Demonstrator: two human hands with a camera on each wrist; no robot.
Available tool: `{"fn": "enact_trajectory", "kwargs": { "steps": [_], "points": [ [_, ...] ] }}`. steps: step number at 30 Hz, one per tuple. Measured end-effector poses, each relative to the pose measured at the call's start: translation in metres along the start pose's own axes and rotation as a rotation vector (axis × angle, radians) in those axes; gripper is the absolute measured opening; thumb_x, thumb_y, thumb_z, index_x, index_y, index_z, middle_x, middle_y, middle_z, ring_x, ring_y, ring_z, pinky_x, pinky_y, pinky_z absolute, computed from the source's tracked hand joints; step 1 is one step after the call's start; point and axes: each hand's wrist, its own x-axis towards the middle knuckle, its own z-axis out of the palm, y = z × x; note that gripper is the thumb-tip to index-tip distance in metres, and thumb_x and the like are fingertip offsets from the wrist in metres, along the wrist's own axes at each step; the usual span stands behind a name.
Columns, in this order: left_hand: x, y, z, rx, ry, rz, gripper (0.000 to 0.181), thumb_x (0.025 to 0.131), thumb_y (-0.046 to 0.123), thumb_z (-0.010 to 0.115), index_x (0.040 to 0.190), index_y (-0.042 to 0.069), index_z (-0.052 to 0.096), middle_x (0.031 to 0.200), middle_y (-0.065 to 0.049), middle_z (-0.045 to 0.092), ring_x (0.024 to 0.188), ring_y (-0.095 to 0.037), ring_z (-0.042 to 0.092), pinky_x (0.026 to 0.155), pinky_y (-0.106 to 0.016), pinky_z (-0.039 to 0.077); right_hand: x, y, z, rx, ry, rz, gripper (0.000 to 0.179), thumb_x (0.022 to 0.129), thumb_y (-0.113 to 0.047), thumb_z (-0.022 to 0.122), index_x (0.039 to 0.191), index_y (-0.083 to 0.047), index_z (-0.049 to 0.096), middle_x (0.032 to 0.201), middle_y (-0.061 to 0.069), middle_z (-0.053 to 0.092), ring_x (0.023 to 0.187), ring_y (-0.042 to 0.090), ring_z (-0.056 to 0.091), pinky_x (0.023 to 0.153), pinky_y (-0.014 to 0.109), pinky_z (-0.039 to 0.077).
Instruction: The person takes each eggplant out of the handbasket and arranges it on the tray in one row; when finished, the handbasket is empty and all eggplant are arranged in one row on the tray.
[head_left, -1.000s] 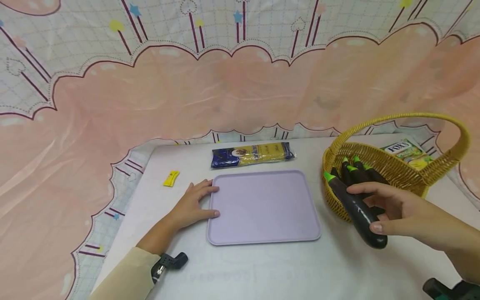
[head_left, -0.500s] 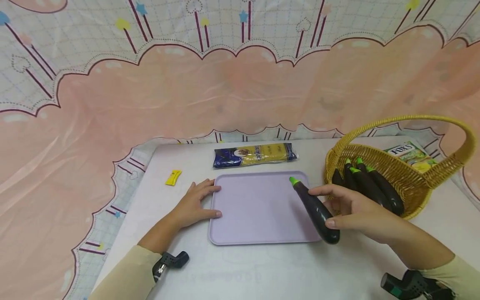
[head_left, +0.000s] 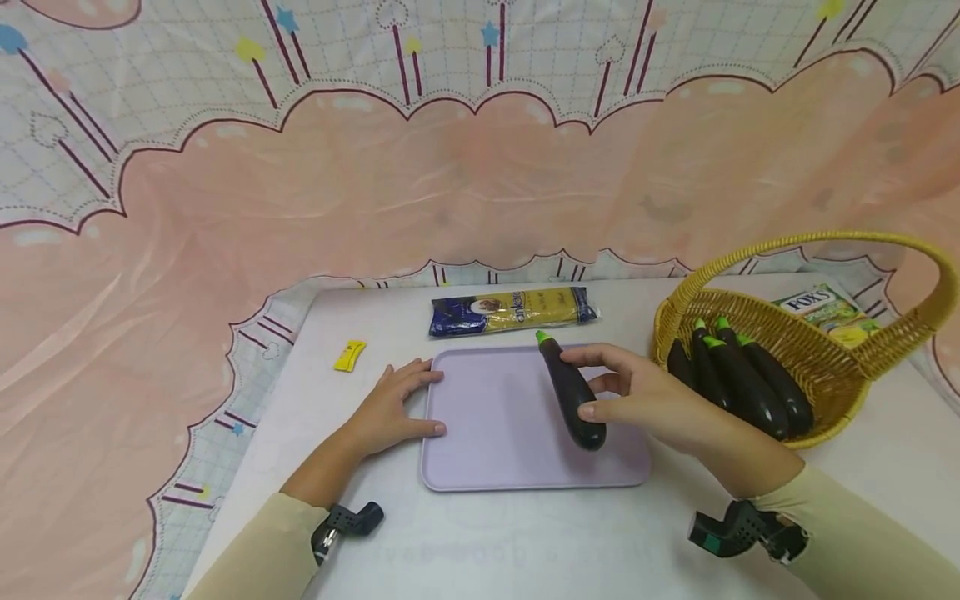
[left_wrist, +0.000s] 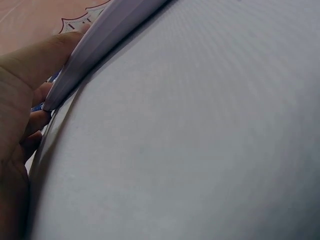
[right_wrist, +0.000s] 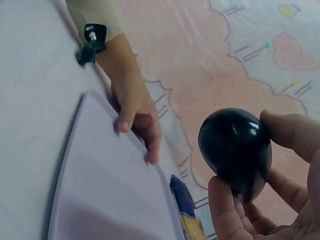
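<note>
My right hand [head_left: 641, 396] pinches a dark purple eggplant [head_left: 570, 392] with a bright green stem end, thumb on the near side and fingers on the far side. The eggplant hangs tilted over the right half of a pale lilac tray [head_left: 480, 442], casting a shadow on it. In the right wrist view, the eggplant's rounded end [right_wrist: 232, 145] faces the camera between thumb and fingers. At the tray's left side, my left hand [head_left: 390, 412] rests with spread fingers and thumb on the rim. The left wrist view shows the thumb [left_wrist: 40, 60] along the tray's raised edge [left_wrist: 95, 45].
A yellow wicker basket [head_left: 840, 375] with a tall handle stands at the right, holding several more eggplants [head_left: 750, 387]. Behind it lies a green FOX'S packet [head_left: 825, 310]. A blue and yellow pasta packet [head_left: 513, 311] lies beyond the tray, and a small yellow packet [head_left: 349, 356] is at the left.
My right hand has carried the eggplant leftward from above the basket's front edge to over the tray. The left hand has stayed at the tray's left rim.
</note>
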Motion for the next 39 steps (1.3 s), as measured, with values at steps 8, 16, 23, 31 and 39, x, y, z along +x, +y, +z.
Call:
{"fn": "enact_trajectory", "kwargs": {
  "steps": [8, 16, 23, 31, 39],
  "points": [
    [0.000, 0.000, -0.001, 0.005, 0.007, 0.012, 0.089, 0.080, 0.049, 0.093, 0.154, 0.014, 0.058, 0.169, -0.013, 0.041, 0.162, -0.035, 0.023, 0.132, -0.059, -0.002, 0.031, 0.005, 0.022, 0.069, -0.024, -0.002, 0.067, 0.090, -0.014, 0.086, 0.151, -0.010, 0.058, 0.154, 0.014, 0.053, 0.114, 0.031, 0.064, 0.088, 0.035, 0.061],
    [0.001, 0.000, -0.001, 0.020, 0.002, -0.004, 0.089, 0.080, 0.050, 0.093, 0.154, 0.015, 0.057, 0.169, -0.012, 0.040, 0.162, -0.034, 0.022, 0.132, -0.058, -0.002, 0.058, 0.015, 0.045, 0.205, -0.033, 0.021, 0.067, 0.092, -0.007, 0.083, 0.153, -0.010, 0.055, 0.153, 0.016, 0.053, 0.115, 0.027, 0.068, 0.091, 0.036, 0.063],
    [0.001, -0.001, 0.001, 0.014, 0.013, 0.004, 0.089, 0.079, 0.049, 0.094, 0.153, 0.015, 0.058, 0.169, -0.012, 0.042, 0.162, -0.034, 0.023, 0.133, -0.058, 0.000, 0.079, 0.020, 0.061, 0.259, -0.028, 0.050, 0.065, 0.092, -0.004, 0.082, 0.151, -0.011, 0.057, 0.158, 0.019, 0.048, 0.123, 0.033, 0.067, 0.094, 0.041, 0.064],
    [0.000, -0.002, 0.001, 0.013, 0.016, 0.002, 0.091, 0.078, 0.049, 0.095, 0.154, 0.016, 0.057, 0.169, -0.011, 0.042, 0.162, -0.032, 0.024, 0.133, -0.057, 0.000, 0.096, 0.021, 0.091, 0.291, -0.032, 0.085, 0.063, 0.089, 0.004, 0.082, 0.147, -0.011, 0.060, 0.155, 0.018, 0.050, 0.119, 0.031, 0.068, 0.090, 0.040, 0.065],
    [-0.001, -0.003, 0.000, -0.007, 0.027, 0.029, 0.091, 0.077, 0.046, 0.096, 0.153, 0.014, 0.058, 0.167, -0.013, 0.044, 0.162, -0.035, 0.025, 0.133, -0.059, 0.001, 0.108, 0.024, 0.117, 0.168, -0.029, 0.014, 0.065, 0.086, 0.001, 0.087, 0.145, -0.009, 0.061, 0.149, 0.016, 0.058, 0.115, 0.025, 0.071, 0.093, 0.035, 0.063]
  ]
}}
